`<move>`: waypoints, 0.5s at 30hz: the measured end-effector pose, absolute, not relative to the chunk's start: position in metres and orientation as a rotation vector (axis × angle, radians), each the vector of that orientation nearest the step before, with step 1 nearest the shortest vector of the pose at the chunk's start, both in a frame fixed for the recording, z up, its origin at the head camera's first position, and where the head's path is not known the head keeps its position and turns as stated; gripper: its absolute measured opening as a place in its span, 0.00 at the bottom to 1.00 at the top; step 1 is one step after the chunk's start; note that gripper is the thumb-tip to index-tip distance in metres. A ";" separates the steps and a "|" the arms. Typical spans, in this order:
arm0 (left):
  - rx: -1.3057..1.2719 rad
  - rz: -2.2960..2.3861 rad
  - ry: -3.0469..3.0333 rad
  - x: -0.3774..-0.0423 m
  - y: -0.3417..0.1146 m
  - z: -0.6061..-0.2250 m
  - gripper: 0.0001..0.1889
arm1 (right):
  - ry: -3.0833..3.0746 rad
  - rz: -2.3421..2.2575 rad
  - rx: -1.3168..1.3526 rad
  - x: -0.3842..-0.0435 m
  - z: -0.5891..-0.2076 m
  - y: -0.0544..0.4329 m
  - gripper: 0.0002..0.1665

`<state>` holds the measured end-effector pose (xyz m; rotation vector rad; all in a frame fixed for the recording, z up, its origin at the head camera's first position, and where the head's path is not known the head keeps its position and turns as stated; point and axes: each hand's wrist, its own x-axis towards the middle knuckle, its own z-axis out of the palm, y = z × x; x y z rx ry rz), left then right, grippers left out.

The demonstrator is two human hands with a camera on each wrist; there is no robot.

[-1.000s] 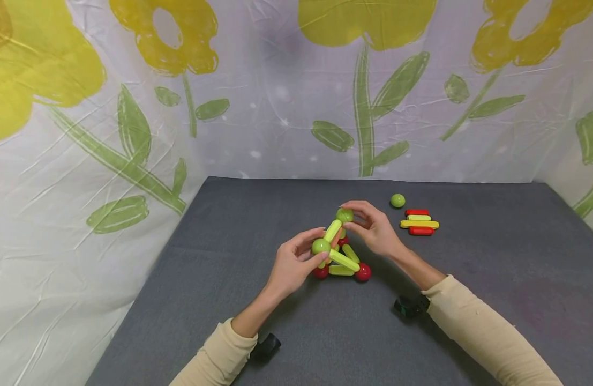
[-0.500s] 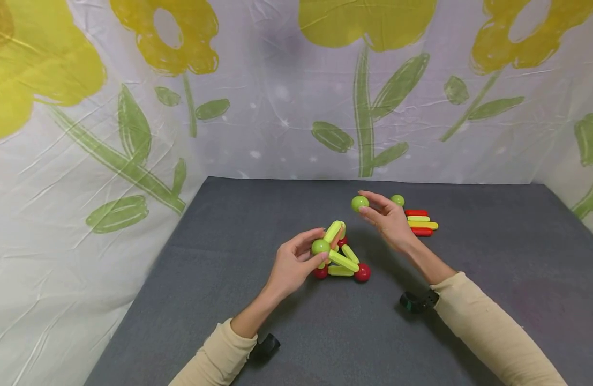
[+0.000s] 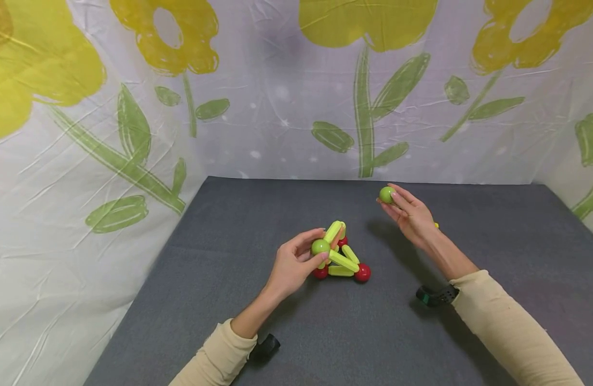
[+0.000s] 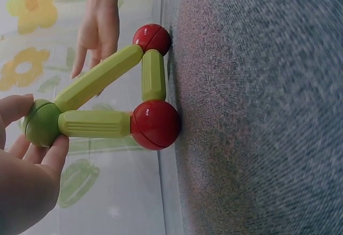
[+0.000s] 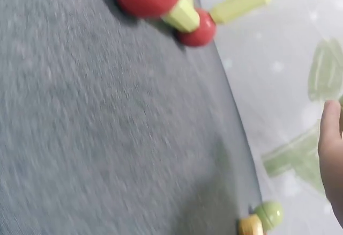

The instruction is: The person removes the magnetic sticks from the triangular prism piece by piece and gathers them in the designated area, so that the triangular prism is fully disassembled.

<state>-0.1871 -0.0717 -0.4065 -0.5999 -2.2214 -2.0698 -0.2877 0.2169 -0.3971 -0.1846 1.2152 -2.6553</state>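
Note:
My left hand (image 3: 292,262) pinches a green ball (image 4: 43,123) at the top of a small frame of magnetic rods and balls. Yellow-green rods (image 4: 95,124) slant from that ball down to red balls (image 4: 156,125) standing on the dark table. Another yellow-green rod (image 3: 332,231) runs up and away from the pinched ball, its far end without a ball. Off to the right and raised above the table, my right hand (image 3: 414,217) holds a second green ball (image 3: 387,194) between thumb and fingertips.
Past my right hand, a loose green ball (image 5: 269,214) and a yellow rod (image 5: 251,225) lie on the table (image 3: 257,214); the hand mostly hides this group in the head view. A flower-printed cloth (image 3: 277,107) hangs behind the table's back edge.
My right hand has taken the green ball off the frame's far corner and carried it right and back, covering the loose pieces. My left hand and the frame stay put.

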 end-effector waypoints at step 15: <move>-0.567 -2.076 -2.242 -0.185 -0.072 -0.404 0.25 | 1.617 -2.450 -0.004 -0.305 -0.388 0.278 0.39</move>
